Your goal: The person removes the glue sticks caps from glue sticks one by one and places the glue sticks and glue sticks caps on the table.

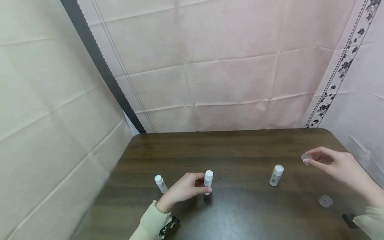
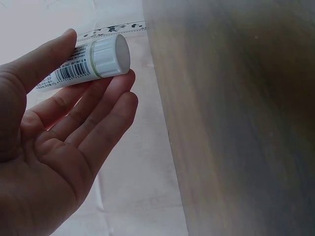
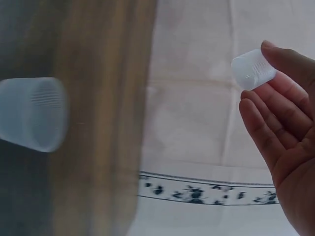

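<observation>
My left hand (image 1: 186,187) grips a small white capped tube (image 2: 86,64) between thumb and fingers. The tube has a barcode label and a thin green line below its cap. In the head view it stands nearly upright, close over the table. Another white tube (image 1: 161,184) stands just left of that hand, partly behind it. A third white tube (image 1: 276,175) is on the table between the two hands. On the far right, my right hand (image 1: 333,160) pinches a small translucent plastic cup (image 3: 254,70) by its side. A second translucent cup (image 1: 326,201) rests on the table below that hand.
A dark brown wooden table (image 1: 234,146) with rounded back corners lies under everything. Pale creased cloth (image 1: 228,80) hangs behind it and along both sides, with a floral border strip (image 1: 342,70) at right. Black wrist straps (image 1: 169,226) show by both sleeves.
</observation>
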Motion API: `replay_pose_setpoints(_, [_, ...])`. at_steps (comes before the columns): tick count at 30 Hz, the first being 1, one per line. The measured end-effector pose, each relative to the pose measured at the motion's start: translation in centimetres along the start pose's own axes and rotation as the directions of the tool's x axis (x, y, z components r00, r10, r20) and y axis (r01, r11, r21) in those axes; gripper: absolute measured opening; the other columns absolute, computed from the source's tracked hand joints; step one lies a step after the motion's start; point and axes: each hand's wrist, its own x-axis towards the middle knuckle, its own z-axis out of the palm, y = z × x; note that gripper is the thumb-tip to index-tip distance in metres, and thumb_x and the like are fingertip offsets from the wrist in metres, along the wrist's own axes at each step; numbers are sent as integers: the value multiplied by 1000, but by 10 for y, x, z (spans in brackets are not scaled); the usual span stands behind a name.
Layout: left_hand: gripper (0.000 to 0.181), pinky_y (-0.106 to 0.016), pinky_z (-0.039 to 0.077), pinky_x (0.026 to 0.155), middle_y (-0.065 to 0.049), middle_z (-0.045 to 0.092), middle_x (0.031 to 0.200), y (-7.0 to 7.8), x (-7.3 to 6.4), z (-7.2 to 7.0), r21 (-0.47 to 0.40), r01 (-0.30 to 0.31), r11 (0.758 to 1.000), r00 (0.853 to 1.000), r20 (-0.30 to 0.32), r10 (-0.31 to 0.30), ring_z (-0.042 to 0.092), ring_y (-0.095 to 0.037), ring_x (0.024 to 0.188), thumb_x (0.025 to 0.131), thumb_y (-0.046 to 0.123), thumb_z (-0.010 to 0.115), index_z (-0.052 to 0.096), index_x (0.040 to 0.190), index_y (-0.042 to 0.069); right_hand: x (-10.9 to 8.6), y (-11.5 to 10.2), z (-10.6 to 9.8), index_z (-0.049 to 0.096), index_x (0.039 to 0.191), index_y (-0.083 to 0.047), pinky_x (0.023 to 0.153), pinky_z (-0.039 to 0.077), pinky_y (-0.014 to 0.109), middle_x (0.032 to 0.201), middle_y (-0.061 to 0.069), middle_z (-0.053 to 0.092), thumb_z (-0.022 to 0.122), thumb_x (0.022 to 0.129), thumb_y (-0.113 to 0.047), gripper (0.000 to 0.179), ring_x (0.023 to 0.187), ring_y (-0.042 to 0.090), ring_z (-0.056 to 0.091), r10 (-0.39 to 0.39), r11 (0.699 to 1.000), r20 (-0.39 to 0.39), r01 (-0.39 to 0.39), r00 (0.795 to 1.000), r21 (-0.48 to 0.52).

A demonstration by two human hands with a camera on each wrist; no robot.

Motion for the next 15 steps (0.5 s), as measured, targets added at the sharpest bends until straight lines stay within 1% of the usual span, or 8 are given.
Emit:
replay_pose_setpoints(3, [17, -24, 51, 76, 11, 65, 85, -2, -2, 1, -8, 13, 1000, 1000, 3, -13, 59, -5, 78, 92, 32, 77, 66, 97, 19, -5, 8, 10, 72, 102, -28, 67, 42, 10, 84, -14, 71, 80, 88, -29, 16, 79, -10, 62, 12, 1000, 51, -11, 999, -13])
replay_pose_setpoints(5, [17, -24, 51, 77, 11, 65, 86, -3, -4, 3, -14, 21, 1000, 1000, 7, -21, 60, -5, 79, 91, 31, 77, 67, 98, 19, -8, 12, 16, 72, 103, -27, 67, 43, 13, 85, -14, 71, 79, 89, -32, 17, 79, -8, 62, 33, 999, 84, -31, 996, -24])
replay_pose_setpoints(9, [18, -24, 50, 75, 12, 65, 86, -4, -3, 5, -11, 24, 1000, 1000, 16, -24, 59, -5, 78, 91, 32, 77, 67, 98, 19, -15, 21, 23, 71, 105, -24, 67, 47, 18, 89, -10, 73, 79, 89, -34, 21, 80, -8, 62, 61, 998, 152, -55, 986, -42])
replay_pose_setpoints(12, [18, -23, 50, 73, 12, 65, 85, -4, -1, 6, -1, 25, 1000, 999, 20, -25, 58, -5, 77, 91, 33, 77, 68, 99, 19, -17, 26, 28, 71, 106, -21, 68, 50, 23, 93, -5, 74, 80, 88, -33, 23, 80, -7, 61, 63, 997, 194, -55, 979, -45])
replay_pose_setpoints(15, [19, -23, 50, 73, 12, 65, 86, -4, 0, 5, 5, 31, 1000, 999, 18, -31, 58, -5, 77, 91, 32, 77, 68, 100, 18, -15, 29, 33, 70, 107, -18, 69, 53, 27, 94, -2, 74, 80, 88, -29, 24, 80, -5, 62, 39, 999, 225, -30, 974, -43])
